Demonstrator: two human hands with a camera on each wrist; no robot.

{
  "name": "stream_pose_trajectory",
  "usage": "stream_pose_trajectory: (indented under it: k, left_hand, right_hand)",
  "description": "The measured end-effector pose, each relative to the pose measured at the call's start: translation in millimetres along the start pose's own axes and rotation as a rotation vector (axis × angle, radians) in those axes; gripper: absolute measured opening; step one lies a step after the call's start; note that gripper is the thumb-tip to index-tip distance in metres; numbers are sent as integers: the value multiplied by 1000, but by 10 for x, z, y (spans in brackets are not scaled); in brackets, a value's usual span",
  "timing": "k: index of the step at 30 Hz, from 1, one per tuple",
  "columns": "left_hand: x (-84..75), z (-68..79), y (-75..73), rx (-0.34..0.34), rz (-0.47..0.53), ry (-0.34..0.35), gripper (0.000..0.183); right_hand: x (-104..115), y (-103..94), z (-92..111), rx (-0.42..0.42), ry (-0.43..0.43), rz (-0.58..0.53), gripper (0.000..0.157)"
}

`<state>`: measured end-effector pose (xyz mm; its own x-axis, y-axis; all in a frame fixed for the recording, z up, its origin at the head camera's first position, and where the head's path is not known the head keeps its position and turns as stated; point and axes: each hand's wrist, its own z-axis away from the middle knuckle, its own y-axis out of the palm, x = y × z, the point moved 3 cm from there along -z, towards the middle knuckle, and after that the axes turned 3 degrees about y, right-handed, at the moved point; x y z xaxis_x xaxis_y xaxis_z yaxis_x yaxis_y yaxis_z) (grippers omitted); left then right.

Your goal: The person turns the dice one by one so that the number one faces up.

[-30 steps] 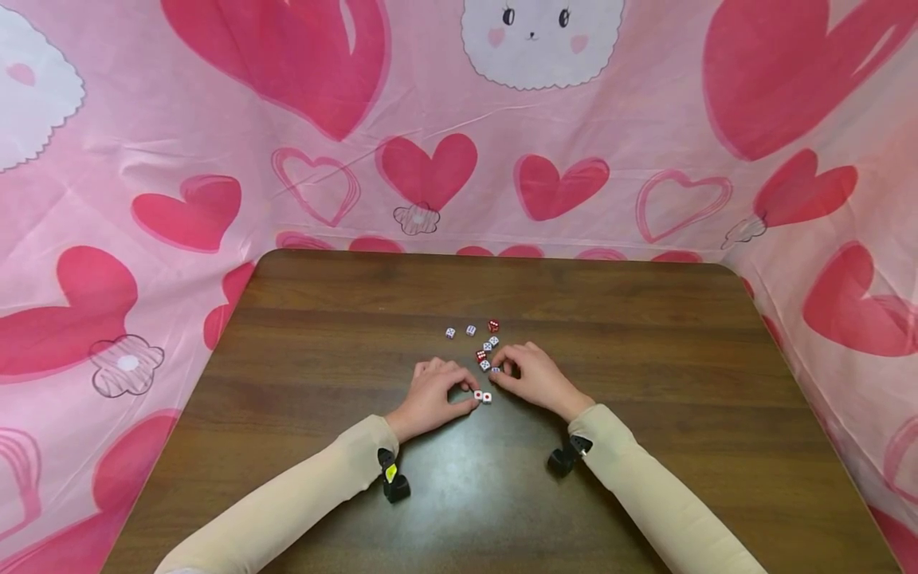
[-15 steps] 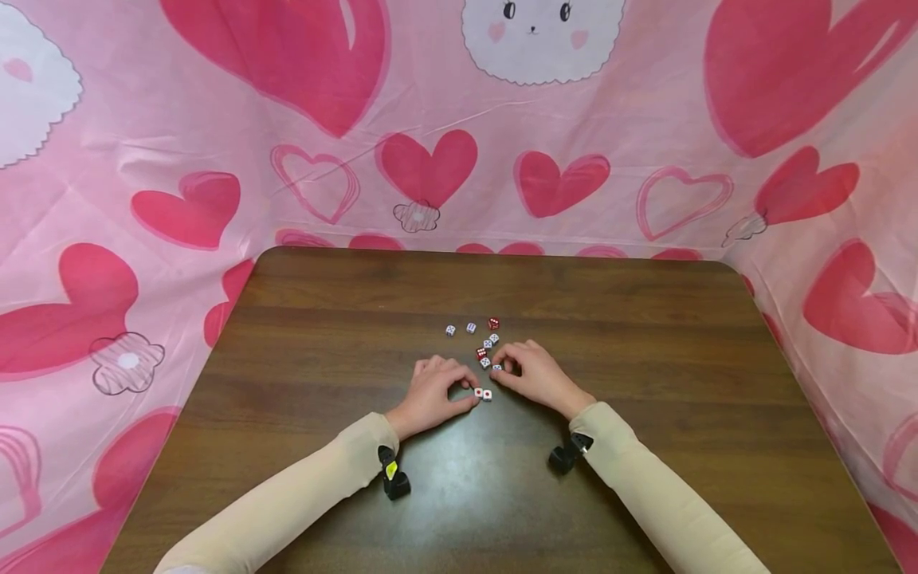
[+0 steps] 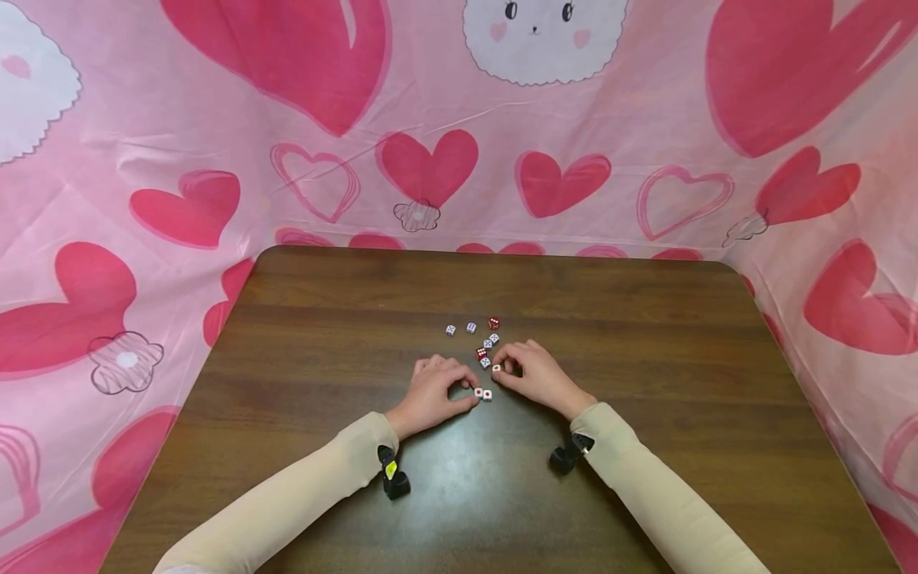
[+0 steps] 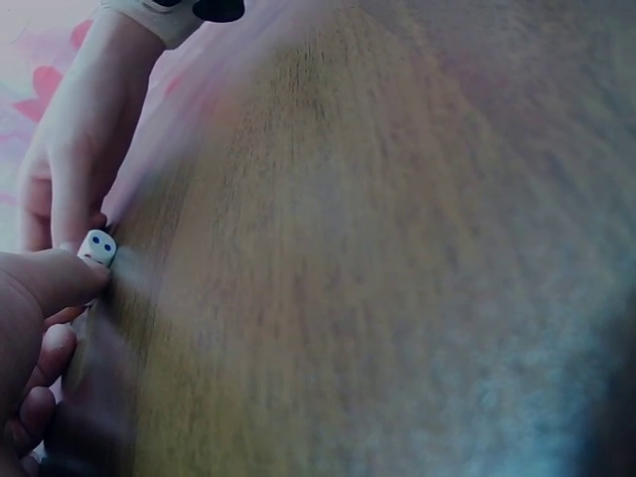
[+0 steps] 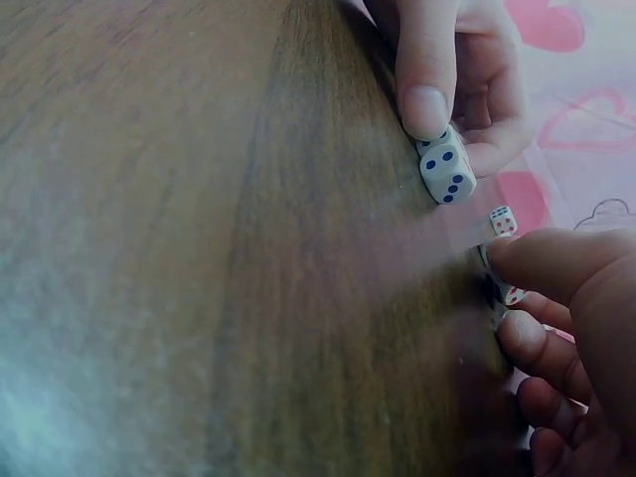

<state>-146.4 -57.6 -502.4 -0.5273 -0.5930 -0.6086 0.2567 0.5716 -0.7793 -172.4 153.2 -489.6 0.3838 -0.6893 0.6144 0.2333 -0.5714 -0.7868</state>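
Observation:
My left hand (image 3: 433,392) rests low on the wooden table, thumb and index finger pinching a white die (image 3: 478,393) with a red dot on top. A second white die (image 3: 488,395), also red dot up, touches its right side; blue pips show on the sides of this die (image 5: 449,179) in the right wrist view. Just beyond, my right hand (image 3: 534,376) pinches another white die (image 3: 496,368), its red dot upward, between thumb and index finger. In the right wrist view, my right thumb (image 5: 556,260) mostly hides that die.
Left of the right fingertips lie a white die (image 3: 485,363) and a red die (image 3: 481,353). Two white dice (image 3: 491,341) sit behind them. Farther back are a red die (image 3: 494,323) and two separate white dice, one at the left (image 3: 450,330). Heart-patterned cloth (image 3: 430,167) surrounds the table.
The die in my right fingers has turned: dark pips faced up before, a red dot now. Both hands stay in nearly the same place, and the other dice have not moved.

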Motion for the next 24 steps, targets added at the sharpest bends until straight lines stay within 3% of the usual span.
stream_pose_trajectory:
  k: [8,19,24]
  left_hand:
    - [17,6,7,6,13,4,15]
    - [9,13,-2,-23,-6,35,15]
    - [17,7,-1,-17,-11,33,15]
  right_hand:
    - [4,17,38,12,-17,45,15]
    - [47,47,215,114,-77,96,17]
    - [112,61,261,85,-105,104,17]
